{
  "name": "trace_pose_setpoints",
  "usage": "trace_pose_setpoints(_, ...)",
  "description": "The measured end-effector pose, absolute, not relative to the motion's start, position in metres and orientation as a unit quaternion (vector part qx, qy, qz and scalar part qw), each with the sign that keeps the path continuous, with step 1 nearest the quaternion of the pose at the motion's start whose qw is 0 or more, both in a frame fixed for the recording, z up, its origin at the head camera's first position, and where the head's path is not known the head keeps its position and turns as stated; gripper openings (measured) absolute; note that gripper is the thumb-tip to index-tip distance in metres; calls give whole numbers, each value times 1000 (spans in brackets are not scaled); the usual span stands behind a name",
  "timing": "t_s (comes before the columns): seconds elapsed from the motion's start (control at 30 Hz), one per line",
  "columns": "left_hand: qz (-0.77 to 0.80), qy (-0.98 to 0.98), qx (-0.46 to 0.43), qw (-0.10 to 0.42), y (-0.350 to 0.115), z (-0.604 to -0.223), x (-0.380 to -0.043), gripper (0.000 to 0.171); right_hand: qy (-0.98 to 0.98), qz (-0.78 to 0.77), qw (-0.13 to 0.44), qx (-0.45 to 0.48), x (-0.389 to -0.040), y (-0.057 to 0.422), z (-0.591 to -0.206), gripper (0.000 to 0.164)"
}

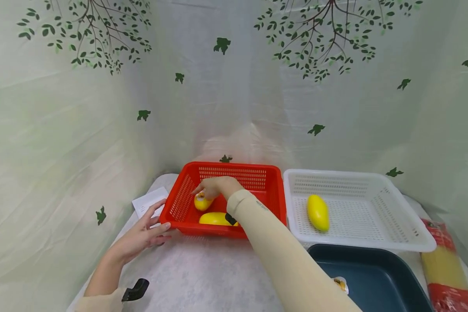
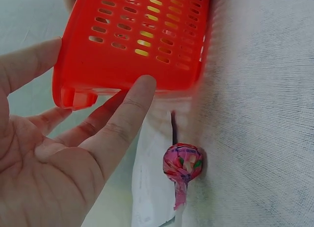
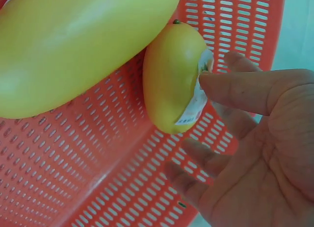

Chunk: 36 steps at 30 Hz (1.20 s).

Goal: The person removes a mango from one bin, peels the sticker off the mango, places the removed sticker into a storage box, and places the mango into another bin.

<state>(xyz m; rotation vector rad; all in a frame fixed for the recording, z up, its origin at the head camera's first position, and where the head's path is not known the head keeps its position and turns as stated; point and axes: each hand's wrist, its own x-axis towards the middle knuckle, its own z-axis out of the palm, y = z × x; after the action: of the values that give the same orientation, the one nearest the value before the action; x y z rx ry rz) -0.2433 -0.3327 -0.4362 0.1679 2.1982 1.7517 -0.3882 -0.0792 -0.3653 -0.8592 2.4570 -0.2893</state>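
My right hand (image 1: 220, 187) reaches into the red basket (image 1: 271, 171). Its thumb (image 3: 235, 89) is right at the white label of a small oval yellow fruit (image 3: 169, 70), with the other fingers loosely spread below and behind. Beside that fruit lies a larger, smooth, mango-shaped yellow fruit (image 1: 214, 218), partly covered by my sleeve in the head view. At the basket's near left corner is my left hand (image 1: 142, 234), fingers spread and fairly straight, fingertips touching the rim and wall. A pink-wrapped lollipop (image 2: 182, 163) lies close to that corner in the left wrist view.
A white basket (image 1: 351, 174) holding another mango-shaped yellow fruit (image 1: 317, 212) stands to the right. In front of it is a dark blue tray (image 1: 382, 277) with a labelled item (image 1: 341, 284). White paper (image 1: 150, 200) lies left; a red-and-yellow bag (image 1: 446, 268) lies far right.
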Motion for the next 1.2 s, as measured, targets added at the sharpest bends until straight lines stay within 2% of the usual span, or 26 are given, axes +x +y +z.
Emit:
trace_pose_setpoints(0.43, 616, 768, 61, 165, -334, -435, -243, 90, 928, -82, 247, -267, -384, -70, -356, 39)
trace_pose_setpoints(0.67, 619, 766, 59, 163, -334, -437, -243, 91, 945, -86, 246, -196, -378, -57, -354, 34)
trace_pose_setpoints(1.03, 620, 765, 65, 162, -333, -438, -243, 91, 953, -69, 244, -166, -388, -41, -364, 26)
trace_pose_setpoints(1.2, 622, 763, 66, 162, -334, -438, -242, 90, 954, -92, 248, -140, -391, -34, -369, 32)
